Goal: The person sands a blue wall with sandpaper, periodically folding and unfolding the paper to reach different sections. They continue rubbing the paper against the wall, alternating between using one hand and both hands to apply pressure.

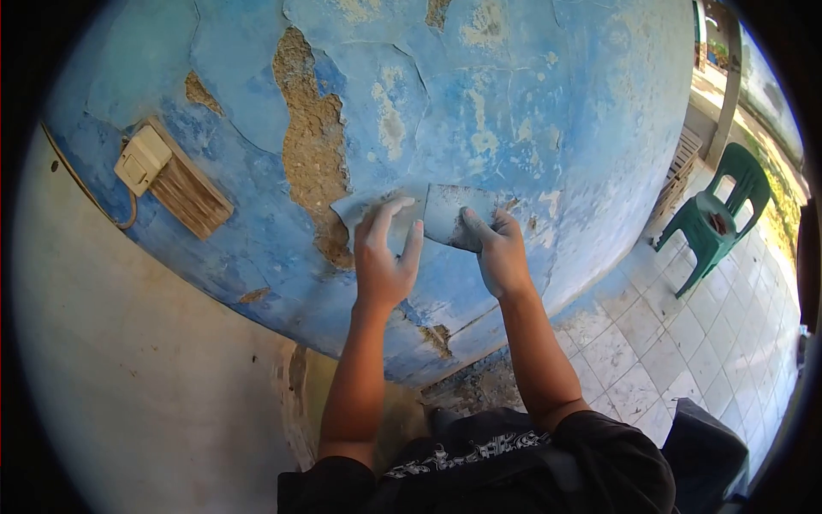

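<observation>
Thin grey sheet (443,216) is pinched in the right hand (502,259) by the blue wall (514,103); left hand (383,267) is curled open, contact unclear. Probably featherlight, bendy, tearable, best held by edges.

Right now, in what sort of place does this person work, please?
Probably a porch or terrace at the outside of a house: there is a peeling blue wall, a tiled floor with a green chair, and what looks like sunlit grass beyond.
</observation>
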A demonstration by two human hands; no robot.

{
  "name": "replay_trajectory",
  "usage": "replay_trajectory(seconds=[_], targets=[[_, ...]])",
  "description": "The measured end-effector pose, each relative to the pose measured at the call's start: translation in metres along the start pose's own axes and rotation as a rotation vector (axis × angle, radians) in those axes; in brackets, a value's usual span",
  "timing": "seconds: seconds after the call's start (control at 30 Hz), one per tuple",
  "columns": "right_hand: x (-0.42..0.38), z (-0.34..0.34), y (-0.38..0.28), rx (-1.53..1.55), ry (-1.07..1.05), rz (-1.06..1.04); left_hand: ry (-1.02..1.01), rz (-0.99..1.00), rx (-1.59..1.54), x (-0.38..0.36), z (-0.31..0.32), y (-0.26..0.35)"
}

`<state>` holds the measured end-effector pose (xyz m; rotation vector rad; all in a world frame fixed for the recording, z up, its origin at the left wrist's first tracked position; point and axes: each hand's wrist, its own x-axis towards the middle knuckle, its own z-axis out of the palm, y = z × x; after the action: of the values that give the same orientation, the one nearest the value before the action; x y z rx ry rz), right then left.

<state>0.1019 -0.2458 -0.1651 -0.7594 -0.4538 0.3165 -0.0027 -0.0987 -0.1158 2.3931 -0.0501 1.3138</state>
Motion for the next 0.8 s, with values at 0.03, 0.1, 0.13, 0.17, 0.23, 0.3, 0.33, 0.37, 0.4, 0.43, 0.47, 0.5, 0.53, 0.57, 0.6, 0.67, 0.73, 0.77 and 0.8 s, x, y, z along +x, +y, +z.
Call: replay_trajectory(seconds=[0.03, 0.1, 0.13, 0.17, 0.23, 0.3, 0.33, 0.37, 0.4, 0.43, 0.47, 0.5, 0.53, 0.57, 0.6, 0.67, 0.73, 0.77, 0.8], targets=[[-0.005, -0.004, 0.003, 0.046, -0.002, 0.042, -0.003, -0.003, -0.009, -0.01, 0.008, 0.002], [-0.015, -0.009, 0.008, 0.026, 0.03, 0.046, -0.137, -0.342, -0.198, -0.027, 0.02, 0.003], [-0.019, -0.011, 0.01, 0.015, 0.056, 0.05, -0.138, -0.346, -0.204, -0.03, 0.023, 0.003], [-0.022, -0.015, 0.01, 0.01, 0.06, 0.052, -0.176, -0.418, -0.241, -0.033, 0.024, 0.002], [-0.029, -0.022, 0.01, -0.301, 0.052, 0.112, -0.217, -0.493, -0.28, -0.037, 0.028, 0.0], [-0.036, -0.027, 0.013, -0.327, -0.021, 0.081, -0.245, -0.462, -0.223, -0.038, 0.033, -0.004], [-0.038, -0.03, 0.016, -0.349, -0.097, 0.047, -0.248, -0.464, -0.224, -0.041, 0.038, -0.004], [-0.037, -0.034, 0.024, -0.328, -0.164, 0.045, -0.219, -0.387, -0.26, -0.044, 0.046, -0.002], [-0.038, -0.034, 0.027, -0.327, -0.161, 0.046, -0.189, -0.309, -0.296, -0.047, 0.053, 0.001], [-0.039, -0.032, 0.031, -0.432, -0.101, -0.006, -0.197, -0.337, -0.292, -0.046, 0.055, 0.006], [-0.041, -0.03, 0.034, -0.538, -0.041, -0.06, -0.2, -0.338, -0.294, -0.05, 0.059, 0.001], [-0.043, -0.028, 0.032, -0.54, -0.039, -0.061, -0.218, -0.348, -0.311, -0.053, 0.063, -0.004], [-0.047, -0.024, 0.03, -0.623, -0.009, -0.11, -0.236, -0.357, -0.327, -0.055, 0.067, -0.009], [-0.05, -0.022, 0.029, -0.704, 0.022, -0.158, -0.237, -0.354, -0.329, -0.059, 0.07, -0.013], [-0.051, -0.023, 0.03, -0.704, 0.024, -0.16, -0.224, -0.327, -0.314, -0.06, 0.068, -0.01], [-0.052, -0.025, 0.035, -0.672, 0.066, -0.256, -0.214, -0.298, -0.297, -0.06, 0.066, -0.008], [-0.048, -0.029, 0.038, -0.673, 0.1, -0.258, -0.22, -0.351, -0.378, -0.061, 0.065, -0.009], [-0.048, -0.033, 0.04, -0.674, 0.138, -0.256, -0.222, -0.356, -0.377, -0.062, 0.062, -0.01], [-0.043, -0.042, 0.04, -0.674, 0.137, -0.251, -0.261, -0.417, -0.361, -0.061, 0.057, -0.009]])
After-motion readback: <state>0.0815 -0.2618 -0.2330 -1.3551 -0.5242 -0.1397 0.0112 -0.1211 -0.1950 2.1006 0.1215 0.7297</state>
